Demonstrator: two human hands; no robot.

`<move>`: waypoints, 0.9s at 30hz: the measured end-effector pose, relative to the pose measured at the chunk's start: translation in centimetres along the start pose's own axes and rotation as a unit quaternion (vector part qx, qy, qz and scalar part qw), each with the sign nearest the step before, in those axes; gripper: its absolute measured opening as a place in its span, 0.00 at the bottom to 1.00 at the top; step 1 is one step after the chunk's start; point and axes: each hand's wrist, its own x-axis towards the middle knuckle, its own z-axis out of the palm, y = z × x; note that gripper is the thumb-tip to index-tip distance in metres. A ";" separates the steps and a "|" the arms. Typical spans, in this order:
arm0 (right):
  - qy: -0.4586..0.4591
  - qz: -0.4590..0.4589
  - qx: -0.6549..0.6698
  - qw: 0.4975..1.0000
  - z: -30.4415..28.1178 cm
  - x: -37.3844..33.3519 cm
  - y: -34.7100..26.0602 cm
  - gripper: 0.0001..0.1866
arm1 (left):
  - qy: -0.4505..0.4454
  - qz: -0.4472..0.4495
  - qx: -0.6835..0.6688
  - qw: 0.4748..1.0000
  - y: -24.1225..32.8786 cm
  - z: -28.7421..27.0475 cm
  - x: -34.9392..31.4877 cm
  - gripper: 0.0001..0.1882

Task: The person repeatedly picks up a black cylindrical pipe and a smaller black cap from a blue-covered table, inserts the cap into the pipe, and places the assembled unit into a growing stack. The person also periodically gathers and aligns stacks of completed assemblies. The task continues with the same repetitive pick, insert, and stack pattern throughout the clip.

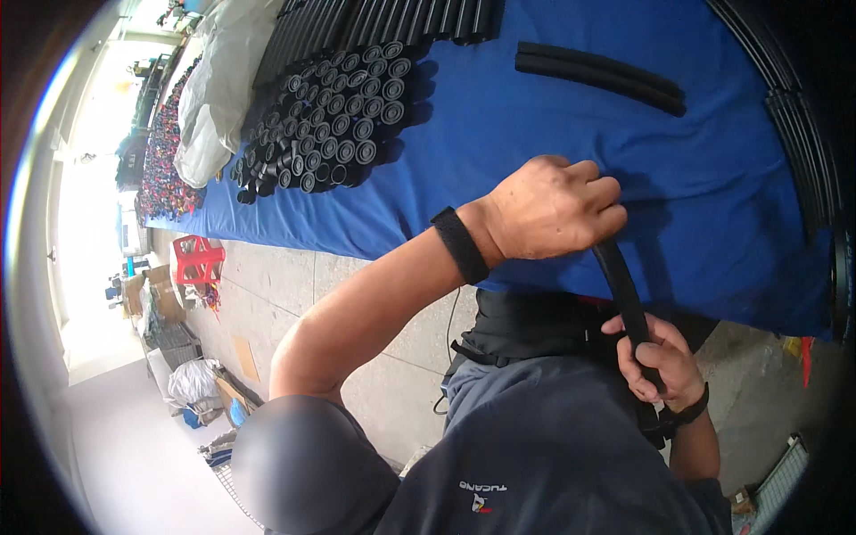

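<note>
A black, flexible foam-like tube (621,290) slants between my two hands at the front edge of the blue-covered table. My left hand (562,209) is closed in a fist at its upper end, so that end is hidden. Lower down, my right hand (660,361) wraps its fingers and thumb around the other end, close to my body. Two similar black foam tubes (597,78) lie side by side farther back on the cloth. Both wrists wear black bands.
Many black round-ended pieces (330,116) cluster on the blue cloth (481,134) at the left, before a row of long black tubes (383,22). Thin black rods (798,134) line the right side. A whitish plastic bag (218,89) and a red stool (196,259) are at left.
</note>
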 end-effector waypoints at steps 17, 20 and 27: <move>0.078 0.041 -0.180 0.980 0.4 -0.9 -0.8 0.17 | -0.188 0.022 -0.041 0.981 0.7 -0.8 -0.1 0.08; 0.097 0.035 -0.185 0.977 0.8 -0.8 -0.9 0.17 | -0.200 0.012 -0.040 0.979 0.5 -0.7 0.2 0.08; 0.085 0.012 -0.200 0.976 1.1 -1.0 -1.3 0.16 | -0.118 0.032 -0.047 0.991 -0.1 -0.7 -0.4 0.10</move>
